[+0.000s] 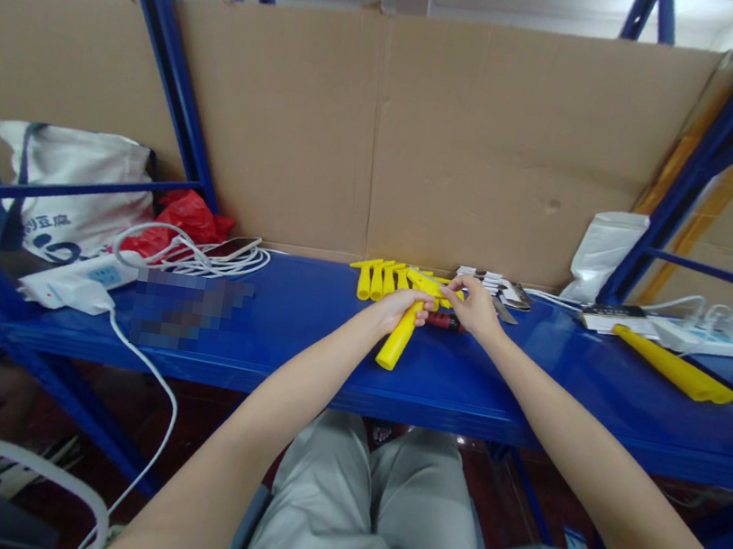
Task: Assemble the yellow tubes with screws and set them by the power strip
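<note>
My left hand [404,309] is closed around a yellow plastic handle [395,348], a round tube whose wide end points down toward me. Its upper part slants away past my fingers. Close beside it, my right hand [473,306] is pinched at the far end of the yellow piece; what sits between those fingertips is too small to make out. Behind my hands stands a row of several similar yellow handles [377,283]. A dark red and black tool handle [445,322] lies under my right hand, and a flat metal blade [504,312] is just to its right.
Black and white packages [481,279] lie against the cardboard wall [277,135]. Two long yellow tubes [673,368] and a power strip [715,341] are on the right. On the left are another power strip [83,278], coiled white cables [224,262], a red bag [187,218] and a cloth bag [86,181].
</note>
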Tool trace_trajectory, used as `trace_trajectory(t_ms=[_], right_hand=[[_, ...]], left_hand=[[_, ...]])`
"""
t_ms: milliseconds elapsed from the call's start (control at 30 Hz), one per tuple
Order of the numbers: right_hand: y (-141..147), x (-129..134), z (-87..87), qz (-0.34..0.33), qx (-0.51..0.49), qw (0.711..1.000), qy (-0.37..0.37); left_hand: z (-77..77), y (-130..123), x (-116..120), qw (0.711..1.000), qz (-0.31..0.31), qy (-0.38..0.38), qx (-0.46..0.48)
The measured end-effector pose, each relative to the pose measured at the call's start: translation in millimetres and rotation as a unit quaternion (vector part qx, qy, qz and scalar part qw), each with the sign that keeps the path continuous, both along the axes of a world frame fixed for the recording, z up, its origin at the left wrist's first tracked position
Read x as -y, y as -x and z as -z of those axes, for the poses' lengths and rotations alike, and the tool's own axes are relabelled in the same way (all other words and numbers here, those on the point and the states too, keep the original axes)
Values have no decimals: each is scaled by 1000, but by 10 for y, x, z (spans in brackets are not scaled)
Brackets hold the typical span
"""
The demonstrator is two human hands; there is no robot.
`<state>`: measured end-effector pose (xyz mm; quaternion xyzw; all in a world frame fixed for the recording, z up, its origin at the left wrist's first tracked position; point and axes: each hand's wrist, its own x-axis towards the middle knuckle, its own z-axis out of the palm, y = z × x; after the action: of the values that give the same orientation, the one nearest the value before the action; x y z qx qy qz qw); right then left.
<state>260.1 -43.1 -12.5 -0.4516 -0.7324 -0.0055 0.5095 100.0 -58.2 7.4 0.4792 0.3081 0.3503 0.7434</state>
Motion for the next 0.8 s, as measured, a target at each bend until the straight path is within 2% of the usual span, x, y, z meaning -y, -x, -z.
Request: trace_trajectory(t_ms=[400,633,800], right_hand=[[6,-37,28,5,14,1000,-12],[-33,-29,27,-3,109,991,-76],[-19,17,42,9,185,979,-81]], left_hand=[[21,-33,13,999,-4,18,31],[5,-11,-25,999,-34,21,36],[16,-8,-34,999,-39,26,26]])
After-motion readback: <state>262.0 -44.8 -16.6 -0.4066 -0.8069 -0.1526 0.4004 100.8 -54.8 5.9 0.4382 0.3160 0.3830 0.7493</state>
